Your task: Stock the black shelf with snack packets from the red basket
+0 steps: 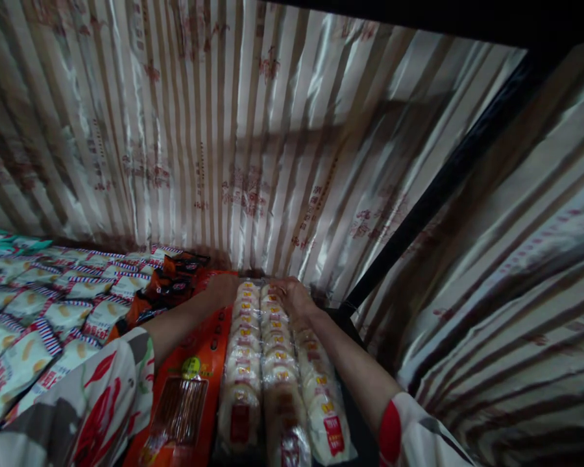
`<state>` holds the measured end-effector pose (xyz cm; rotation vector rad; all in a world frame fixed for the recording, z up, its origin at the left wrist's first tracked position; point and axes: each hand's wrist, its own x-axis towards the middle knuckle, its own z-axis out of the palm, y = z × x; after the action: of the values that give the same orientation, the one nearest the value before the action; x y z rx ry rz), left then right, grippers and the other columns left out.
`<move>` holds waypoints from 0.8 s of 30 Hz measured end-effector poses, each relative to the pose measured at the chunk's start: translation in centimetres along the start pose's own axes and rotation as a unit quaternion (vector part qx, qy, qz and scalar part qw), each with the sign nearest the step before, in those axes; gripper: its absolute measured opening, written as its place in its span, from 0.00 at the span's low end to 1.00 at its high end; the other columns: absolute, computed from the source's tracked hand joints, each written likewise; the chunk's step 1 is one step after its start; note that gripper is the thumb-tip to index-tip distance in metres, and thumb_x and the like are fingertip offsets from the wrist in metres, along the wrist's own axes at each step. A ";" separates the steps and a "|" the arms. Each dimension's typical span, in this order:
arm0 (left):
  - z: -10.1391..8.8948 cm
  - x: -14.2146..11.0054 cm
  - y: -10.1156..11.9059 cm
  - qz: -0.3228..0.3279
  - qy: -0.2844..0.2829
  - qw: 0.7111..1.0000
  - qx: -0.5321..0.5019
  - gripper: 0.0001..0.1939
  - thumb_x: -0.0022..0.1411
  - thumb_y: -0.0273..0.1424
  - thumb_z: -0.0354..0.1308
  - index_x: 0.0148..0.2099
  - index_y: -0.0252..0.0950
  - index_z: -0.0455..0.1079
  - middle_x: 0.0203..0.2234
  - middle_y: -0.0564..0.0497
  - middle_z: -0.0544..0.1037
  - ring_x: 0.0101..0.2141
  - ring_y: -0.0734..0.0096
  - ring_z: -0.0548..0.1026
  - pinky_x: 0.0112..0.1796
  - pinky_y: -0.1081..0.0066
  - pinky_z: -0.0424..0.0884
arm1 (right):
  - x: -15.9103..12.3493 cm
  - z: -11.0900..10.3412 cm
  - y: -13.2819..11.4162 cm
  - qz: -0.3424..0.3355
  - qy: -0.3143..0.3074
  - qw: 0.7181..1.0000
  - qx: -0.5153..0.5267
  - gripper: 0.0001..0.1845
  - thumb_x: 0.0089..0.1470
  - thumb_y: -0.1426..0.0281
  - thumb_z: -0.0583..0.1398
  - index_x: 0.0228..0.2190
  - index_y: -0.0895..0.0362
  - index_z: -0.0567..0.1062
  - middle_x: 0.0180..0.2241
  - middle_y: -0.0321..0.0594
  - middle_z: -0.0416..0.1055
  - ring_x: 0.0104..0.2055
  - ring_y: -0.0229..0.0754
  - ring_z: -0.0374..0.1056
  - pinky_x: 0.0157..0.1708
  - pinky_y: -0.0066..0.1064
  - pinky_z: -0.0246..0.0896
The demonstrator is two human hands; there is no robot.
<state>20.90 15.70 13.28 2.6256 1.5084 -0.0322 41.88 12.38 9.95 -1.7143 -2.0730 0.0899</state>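
Both my arms reach forward over rows of clear-wrapped white round cakes (pixel 263 363) with red and yellow labels, lined up away from me. My left hand (pixel 222 288) rests at the far end of the left row, fingers curled against the packs. My right hand (pixel 294 295) sits at the far end of the middle rows, fingers bent down onto the packs. Whether either hand grips a pack is hard to tell in the dim light.
An orange snack packet (pixel 185 395) lies under my left forearm. Several white packs with red-blue striped edges (pixel 43 318) cover the left side. A shiny striped plastic sheet (pixel 253 143) hangs behind. A dark post (pixel 433 188) runs diagonally at right.
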 end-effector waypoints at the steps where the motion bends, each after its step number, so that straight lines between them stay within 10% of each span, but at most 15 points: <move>1: 0.1 0.7 -0.2 0.002 0.003 1.000 0.004 0.14 0.56 0.22 0.46 0.40 0.31 0.71 0.38 0.40 0.77 0.42 0.59 0.74 0.40 0.64 0.70 | 0.7 0.2 0.1 0.002 -0.011 1.000 -0.009 0.15 0.52 0.74 0.53 0.36 0.55 0.77 0.35 0.41 0.76 0.41 0.43 0.68 0.44 0.32 0.61; 11: 4.2 8.4 -1.7 0.062 0.014 0.998 0.024 0.13 0.56 0.24 0.47 0.40 0.33 0.72 0.39 0.42 0.76 0.43 0.62 0.72 0.43 0.66 0.68 | 6.5 5.2 2.5 -0.060 -0.048 0.996 -0.039 0.15 0.51 0.75 0.53 0.36 0.52 0.77 0.35 0.36 0.76 0.41 0.40 0.68 0.47 0.30 0.58; 24: 6.6 11.9 -2.4 0.068 0.015 0.997 0.033 0.12 0.56 0.28 0.49 0.38 0.37 0.72 0.38 0.43 0.76 0.45 0.58 0.70 0.46 0.58 0.62 | 9.3 8.6 4.4 0.011 -0.107 0.994 -0.021 0.11 0.49 0.73 0.56 0.31 0.51 0.79 0.31 0.34 0.77 0.33 0.39 0.71 0.35 0.26 0.62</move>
<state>25.13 26.40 5.64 2.7866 1.3574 -0.0332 41.50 24.15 3.55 -1.8230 -2.2217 0.2491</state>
